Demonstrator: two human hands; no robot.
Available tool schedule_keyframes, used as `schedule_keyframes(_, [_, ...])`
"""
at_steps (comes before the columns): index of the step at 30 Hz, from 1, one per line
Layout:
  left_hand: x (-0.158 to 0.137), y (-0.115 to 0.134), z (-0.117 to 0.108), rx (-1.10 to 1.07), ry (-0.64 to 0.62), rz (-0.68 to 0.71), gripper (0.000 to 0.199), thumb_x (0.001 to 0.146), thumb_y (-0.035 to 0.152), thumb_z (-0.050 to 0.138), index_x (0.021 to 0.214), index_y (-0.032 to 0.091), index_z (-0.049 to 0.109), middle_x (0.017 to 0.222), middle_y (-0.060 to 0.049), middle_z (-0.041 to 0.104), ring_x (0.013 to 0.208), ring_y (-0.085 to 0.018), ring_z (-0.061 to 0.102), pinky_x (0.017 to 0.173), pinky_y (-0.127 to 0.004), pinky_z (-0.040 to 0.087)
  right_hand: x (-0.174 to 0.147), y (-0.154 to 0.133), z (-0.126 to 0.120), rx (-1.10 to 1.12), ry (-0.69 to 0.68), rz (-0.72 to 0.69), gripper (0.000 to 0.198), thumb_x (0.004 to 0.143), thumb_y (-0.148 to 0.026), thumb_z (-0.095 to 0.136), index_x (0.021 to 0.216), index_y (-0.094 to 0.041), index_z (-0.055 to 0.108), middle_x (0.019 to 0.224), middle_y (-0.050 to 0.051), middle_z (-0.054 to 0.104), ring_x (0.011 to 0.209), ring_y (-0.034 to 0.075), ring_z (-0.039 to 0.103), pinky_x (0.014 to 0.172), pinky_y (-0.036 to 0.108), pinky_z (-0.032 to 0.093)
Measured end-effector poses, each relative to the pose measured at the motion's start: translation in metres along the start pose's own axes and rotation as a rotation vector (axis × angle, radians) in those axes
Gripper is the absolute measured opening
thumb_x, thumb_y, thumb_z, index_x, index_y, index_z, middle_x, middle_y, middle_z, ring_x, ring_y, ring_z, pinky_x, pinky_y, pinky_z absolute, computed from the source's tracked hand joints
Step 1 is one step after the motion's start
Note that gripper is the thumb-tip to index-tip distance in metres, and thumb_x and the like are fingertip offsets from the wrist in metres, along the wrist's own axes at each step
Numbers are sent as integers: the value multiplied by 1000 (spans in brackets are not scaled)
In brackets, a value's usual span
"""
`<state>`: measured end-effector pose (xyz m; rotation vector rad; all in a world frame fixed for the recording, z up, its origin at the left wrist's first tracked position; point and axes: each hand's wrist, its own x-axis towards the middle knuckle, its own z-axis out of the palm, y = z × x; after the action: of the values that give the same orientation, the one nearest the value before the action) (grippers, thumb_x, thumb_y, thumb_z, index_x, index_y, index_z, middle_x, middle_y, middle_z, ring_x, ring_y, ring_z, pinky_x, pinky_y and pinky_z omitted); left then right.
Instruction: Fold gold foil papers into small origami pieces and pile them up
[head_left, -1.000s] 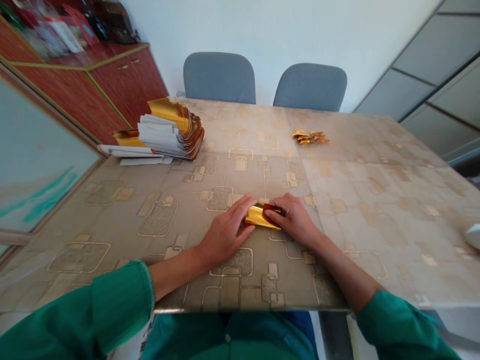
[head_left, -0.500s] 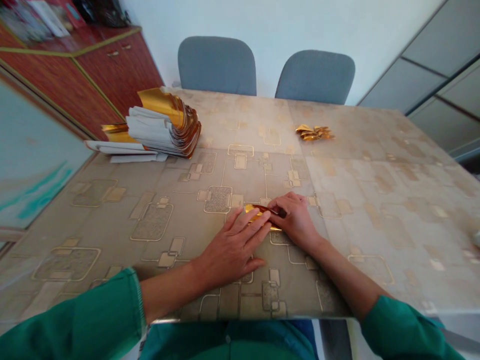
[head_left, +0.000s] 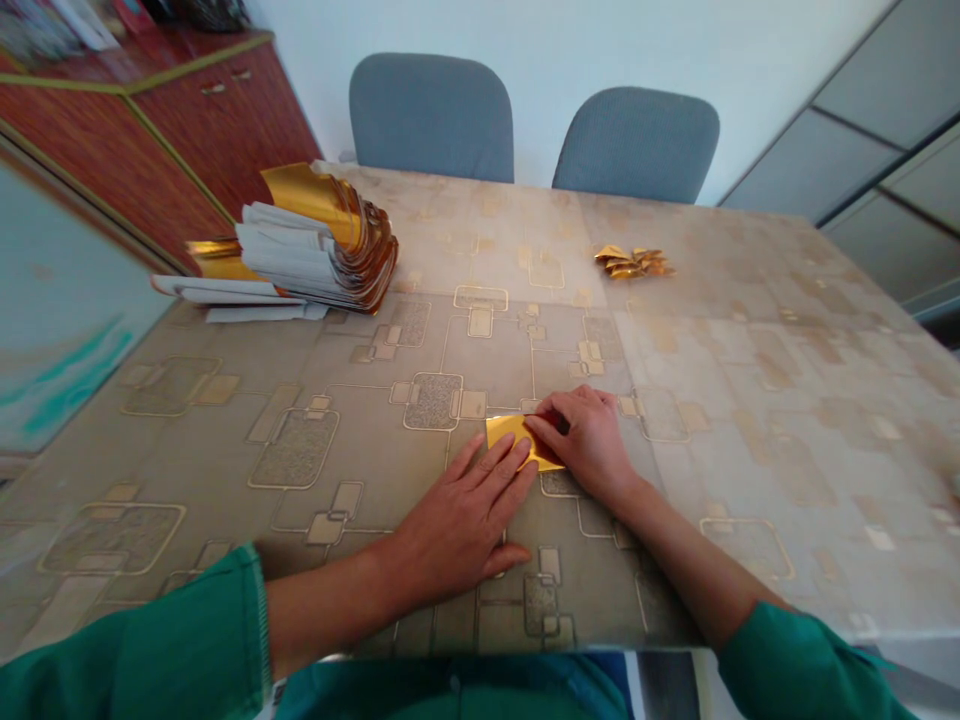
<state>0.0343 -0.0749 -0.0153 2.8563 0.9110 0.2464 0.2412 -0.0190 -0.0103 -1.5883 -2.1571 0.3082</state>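
A small piece of gold foil paper (head_left: 504, 428) lies on the patterned tablecloth in front of me. My left hand (head_left: 469, 515) is flat with fingers stretched out, its fingertips resting on the paper's near left part. At the paper's right end, my right hand (head_left: 589, 440) has its thumb and fingers pressed together on the edge. Part of the sheet is covered by both hands, so its full folded shape is hidden.
A thick bent stack of gold and white paper (head_left: 300, 245) sits at the table's far left. Several folded gold paper pieces (head_left: 631, 262) lie at the far right. Two grey chairs (head_left: 431, 115) stand behind the table, with a reddish wooden cabinet (head_left: 217, 130) to the left.
The raised dark fold of the gold paper has gone down flat, and more of its gold face shows. My left fingers have slid slightly toward me. The view has shifted a little.
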Motion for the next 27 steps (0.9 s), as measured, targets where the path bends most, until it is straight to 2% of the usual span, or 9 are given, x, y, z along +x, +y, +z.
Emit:
schedule_keyframes(16, [-1, -1, 3, -15, 10, -14, 83, 91, 64, 51, 150, 10, 30, 158, -19, 29, 148, -32, 24, 120, -52, 17, 0, 2, 4, -117, 50, -90, 21, 92, -33, 62, 74, -21, 61, 68, 3, 66, 73, 21, 53, 73, 34, 32])
schedule_keyframes(20, [-1, -1, 2, -29, 18, -9, 80, 91, 63, 52, 151, 14, 31, 158, -18, 30, 148, -32, 23, 120, -53, 17, 0, 2, 5, -144, 60, -97, 23, 93, -34, 60, 74, -22, 60, 68, 3, 66, 73, 21, 53, 73, 34, 32])
schedule_keyframes(27, [-1, -1, 1, -17, -1, -13, 79, 90, 63, 53, 149, 13, 36, 158, -20, 28, 148, -33, 24, 118, -54, 20, 0, -1, 4, -208, 43, -87, 22, 93, -35, 60, 75, -22, 59, 70, 4, 67, 76, 22, 54, 76, 35, 32])
